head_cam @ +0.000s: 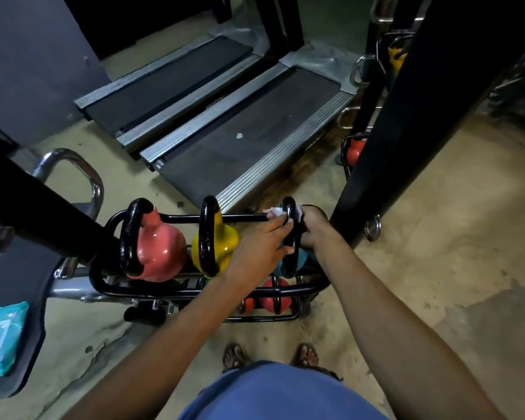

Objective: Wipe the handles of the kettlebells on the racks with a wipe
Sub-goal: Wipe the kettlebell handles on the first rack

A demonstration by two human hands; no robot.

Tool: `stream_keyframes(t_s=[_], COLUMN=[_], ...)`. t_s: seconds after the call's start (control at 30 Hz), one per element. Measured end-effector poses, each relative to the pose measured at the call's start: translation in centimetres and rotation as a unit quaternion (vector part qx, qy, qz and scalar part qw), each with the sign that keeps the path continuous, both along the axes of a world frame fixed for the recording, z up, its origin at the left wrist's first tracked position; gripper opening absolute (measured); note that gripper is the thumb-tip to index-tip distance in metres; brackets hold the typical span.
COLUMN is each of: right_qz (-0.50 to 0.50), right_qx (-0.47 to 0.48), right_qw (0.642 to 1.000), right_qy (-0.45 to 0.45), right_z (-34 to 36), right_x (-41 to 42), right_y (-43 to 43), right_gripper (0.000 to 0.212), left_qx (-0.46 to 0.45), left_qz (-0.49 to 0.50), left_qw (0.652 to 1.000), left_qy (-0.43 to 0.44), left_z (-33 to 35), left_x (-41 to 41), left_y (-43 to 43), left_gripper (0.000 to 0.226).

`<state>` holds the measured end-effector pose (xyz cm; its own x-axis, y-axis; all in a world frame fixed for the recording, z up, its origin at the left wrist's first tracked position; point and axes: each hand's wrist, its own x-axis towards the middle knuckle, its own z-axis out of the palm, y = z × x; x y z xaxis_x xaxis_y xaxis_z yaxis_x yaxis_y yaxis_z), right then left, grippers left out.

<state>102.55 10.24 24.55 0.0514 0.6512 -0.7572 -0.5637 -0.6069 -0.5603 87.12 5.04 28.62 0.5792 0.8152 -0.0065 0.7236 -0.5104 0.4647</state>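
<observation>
The person wears a plain blue shirt [282, 392], its rounded front filling the bottom of the view. Both forearms [170, 322] are bare down to the left hand [261, 247] and right hand [314, 225]. Dark open sandals [234, 354] with straps leave the toes showing.

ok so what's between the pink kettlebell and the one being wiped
The yellow kettlebell, in the head view: it stands between the pink kettlebell and the blue kettlebell whose handle the wipe is wrapped on.

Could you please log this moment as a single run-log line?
step: wiping | target: blue kettlebell handle | right hand: holds wipe on handle | left hand: grips handle
</observation>
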Motion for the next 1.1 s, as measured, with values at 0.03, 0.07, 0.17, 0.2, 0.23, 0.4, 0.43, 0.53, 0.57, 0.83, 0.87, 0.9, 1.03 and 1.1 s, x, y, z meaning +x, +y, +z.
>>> stream_keyframes(t_s=[0.03,0.07,0.17,0.2,0.23,0.4,0.43,0.53,0.57,0.83,0.87,0.9,1.03,1.1], right_qz=[-0.019,-0.033,-0.056,-0.066,-0.068,0.058,0.115,0.303,0.342,0.256,0.222,0.200,0.111,0.115], right_qx=[-0.002,-0.008,-0.013,-0.008,-0.003,0.079,0.093,0.080,0.075,0.299,0.318,0.323,0.256,0.221], right_qw=[0.998,0.996,0.992,0.994,0.996,0.847,0.820,0.729,0.697,0.557,0.562,0.571,0.661,0.682], right_qy=[0.059,0.087,0.109,0.089,0.052,-0.523,-0.552,-0.609,-0.626,-0.732,-0.730,-0.728,-0.696,-0.687], right_z=[-0.2,-0.5,0.8,1.6,2.0,2.6,3.0,4.2,4.3,3.0,2.5,1.9,2.9,3.6], right_x=[-0.1,-0.3,-1.0,-1.4,-1.5,-1.1,-1.1,-1.4,-1.5,-2.3,-2.3,-2.2,-1.6,-1.5], right_y=[0.2,0.6,0.5,0.0,-0.4,-0.7,-0.1,1.9,2.5,-8.8,-10.5,-11.1,-7.1,-6.1], right_gripper=[0.038,0.035,0.041,0.045,0.046,0.030,0.034,0.035,0.030,0.025,0.029,0.030,0.015,0.025], left_qx=[-0.002,-0.003,0.004,0.009,0.020,0.091,0.099,0.122,0.124,0.042,0.039,0.037,0.029,0.025], left_qz=[-0.001,-0.002,0.002,0.001,-0.003,-0.014,-0.017,-0.040,-0.048,0.035,0.045,0.049,0.045,0.029], left_qw=[1.000,1.000,1.000,0.999,0.999,0.995,0.995,0.992,0.991,0.987,0.985,0.983,0.984,0.986], left_qy=[0.006,0.014,0.030,0.032,0.035,0.025,0.020,0.018,0.012,-0.152,-0.165,-0.172,-0.170,-0.160], left_z=[0.0,0.1,0.3,0.1,-0.1,-1.9,-2.2,-2.7,-2.9,-3.0,-2.7,-2.4,-1.5,-1.4], left_x=[0.1,0.0,-0.2,-0.3,-0.3,-0.4,-0.6,-1.4,-1.6,-4.3,-4.7,-5.0,-4.5,-3.9], left_y=[0.0,0.0,0.2,0.3,0.3,-0.9,-1.6,-4.1,-4.7,-4.9,-4.3,-3.6,-0.1,1.3], left_gripper=[0.060,0.060,0.060,0.060,0.059,0.065,0.069,0.082,0.083,0.034,0.032,0.032,0.032,0.033])
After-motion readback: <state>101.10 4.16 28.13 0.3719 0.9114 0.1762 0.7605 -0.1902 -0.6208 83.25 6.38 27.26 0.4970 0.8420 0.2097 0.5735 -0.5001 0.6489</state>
